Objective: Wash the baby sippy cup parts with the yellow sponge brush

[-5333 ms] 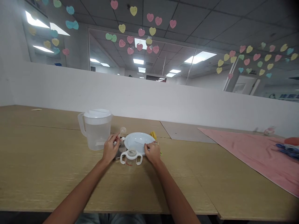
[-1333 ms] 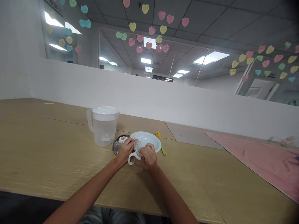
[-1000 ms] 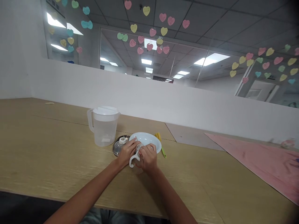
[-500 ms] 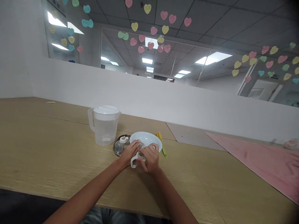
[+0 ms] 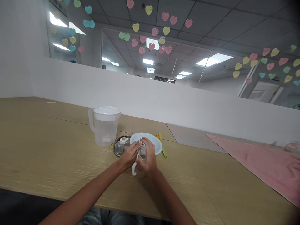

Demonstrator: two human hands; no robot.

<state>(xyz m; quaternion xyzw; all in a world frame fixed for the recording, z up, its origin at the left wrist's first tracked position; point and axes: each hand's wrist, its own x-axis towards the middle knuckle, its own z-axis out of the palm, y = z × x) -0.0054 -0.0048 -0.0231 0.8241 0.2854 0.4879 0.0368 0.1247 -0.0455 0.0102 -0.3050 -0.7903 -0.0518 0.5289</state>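
A clear baby bottle [image 5: 141, 172] with a white curved handle is between my two hands, just in front of the bowl. My right hand [image 5: 149, 159] curls round its upper part, thumb on the near side and fingers over the far side. My left hand [image 5: 128, 156] is closed against the left of the bottle's top, by a clear round rim [image 5: 140, 148]. Fingers hide part of that rim, so I cannot tell whether it is a separate piece. Behind my hands lies a white oval bowl [image 5: 154, 142].
A second baby bottle [image 5: 119, 147] with a white top rests on a round metal tray [image 5: 114, 151]. Behind it stands a lidded plastic jug [image 5: 106, 129] of clear liquid. A yellow brush with a green handle [image 5: 165, 153] lies beside the bowl. Pink cloth [image 5: 262, 162] covers the right side.
My right hand has turned more upright, its fingers lifting round the bottle's top. The bottle and its handle have shifted slightly toward me. My left hand stays nearly in place.
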